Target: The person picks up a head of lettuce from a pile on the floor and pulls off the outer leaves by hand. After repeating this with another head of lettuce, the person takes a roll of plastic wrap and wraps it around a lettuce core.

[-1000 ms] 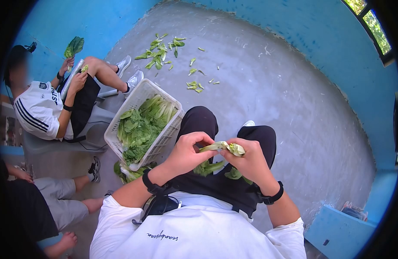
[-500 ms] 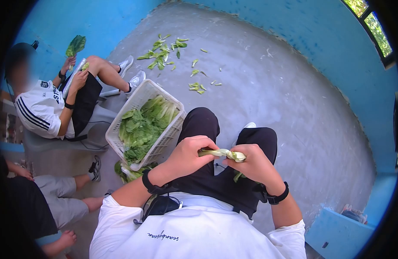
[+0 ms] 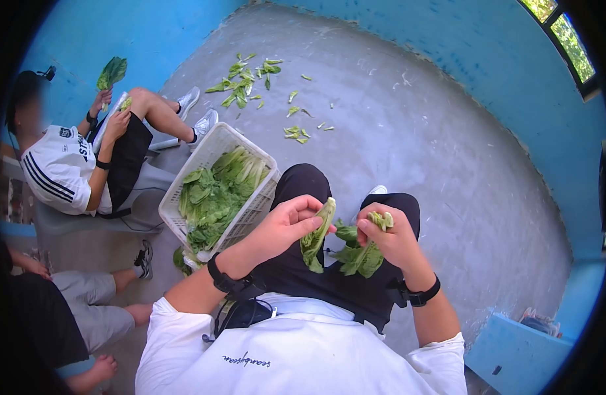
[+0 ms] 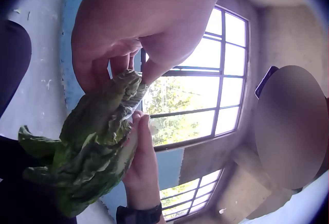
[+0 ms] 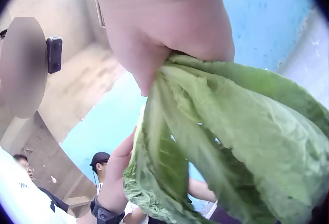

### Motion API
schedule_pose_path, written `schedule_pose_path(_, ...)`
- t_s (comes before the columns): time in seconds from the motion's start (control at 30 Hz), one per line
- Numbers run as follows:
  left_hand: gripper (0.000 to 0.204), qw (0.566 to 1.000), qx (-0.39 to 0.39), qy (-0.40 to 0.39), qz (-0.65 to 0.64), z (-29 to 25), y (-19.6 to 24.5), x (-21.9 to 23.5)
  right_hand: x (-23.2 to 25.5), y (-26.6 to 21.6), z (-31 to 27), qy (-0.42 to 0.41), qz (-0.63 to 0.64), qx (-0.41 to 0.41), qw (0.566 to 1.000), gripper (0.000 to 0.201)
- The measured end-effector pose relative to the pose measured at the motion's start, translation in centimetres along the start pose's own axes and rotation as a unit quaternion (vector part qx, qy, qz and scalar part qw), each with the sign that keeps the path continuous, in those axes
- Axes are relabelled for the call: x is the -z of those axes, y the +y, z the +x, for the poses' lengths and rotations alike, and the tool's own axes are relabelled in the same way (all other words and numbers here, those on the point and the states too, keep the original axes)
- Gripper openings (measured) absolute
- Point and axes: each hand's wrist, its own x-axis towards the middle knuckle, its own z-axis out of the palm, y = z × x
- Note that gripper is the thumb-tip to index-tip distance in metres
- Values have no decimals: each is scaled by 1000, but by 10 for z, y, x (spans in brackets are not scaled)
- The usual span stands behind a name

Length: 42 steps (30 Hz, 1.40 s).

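My left hand (image 3: 291, 222) pinches a single green leaf (image 3: 318, 240) with a pale stem end that points up; the leaf hangs above my left knee. A short gap to the right, my right hand (image 3: 390, 238) grips a head of leafy greens (image 3: 362, 261) by its pale base, its broad leaves spreading downward over my lap. In the right wrist view the leaves of this head (image 5: 247, 126) fan out below the hand. The left wrist view shows crumpled leaf (image 4: 97, 141) below my fingers.
Beside my left knee stands a white plastic crate (image 3: 255, 209) full of leafy greens (image 3: 217, 194). Torn leaves (image 3: 240, 82) lie scattered on the grey floor ahead. A seated person (image 3: 66, 164) at the left holds greens, and another person's legs (image 3: 96, 309) are nearer.
Both hands held the pale stems close together; now they have drawn apart. A leaf has come away in the left hand, while the right keeps the head, its leaves now hanging down.
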Motion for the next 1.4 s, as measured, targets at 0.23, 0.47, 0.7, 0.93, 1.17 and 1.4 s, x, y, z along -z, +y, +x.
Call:
schedule_pose_path(0.23, 20, 998, -18, 37, 46, 3, -11, -8, -22, -7, 4, 38, -37, -1, 999, 19)
schedule_pose_path(0.47, 25, 991, -48, 23, 119, 4, -19, -12, -24, 11, 4, 52, -71, 5, 996, 17)
schedule_pose_path(0.7, 21, 976, -20, 46, 213, 2, -9, -9, -18, 6, 3, -1, -150, 46, 988, 20)
schedule_pose_path(0.93, 14, 945, -1, 30, 325, -5, 13, -11, -8, -11, -2, -67, -229, -7, 971, 15)
schedule_pose_path(1.17, 15, 937, -10, 71, 341, -11, 25, 0, 23, 5, -5, 6, -84, 24, 996, 8)
schedule_pose_path(1.4, 19, 990, 13, 39, 138, -5, 6, 10, 30, 2, -8, 22, 189, 49, 981, 12)
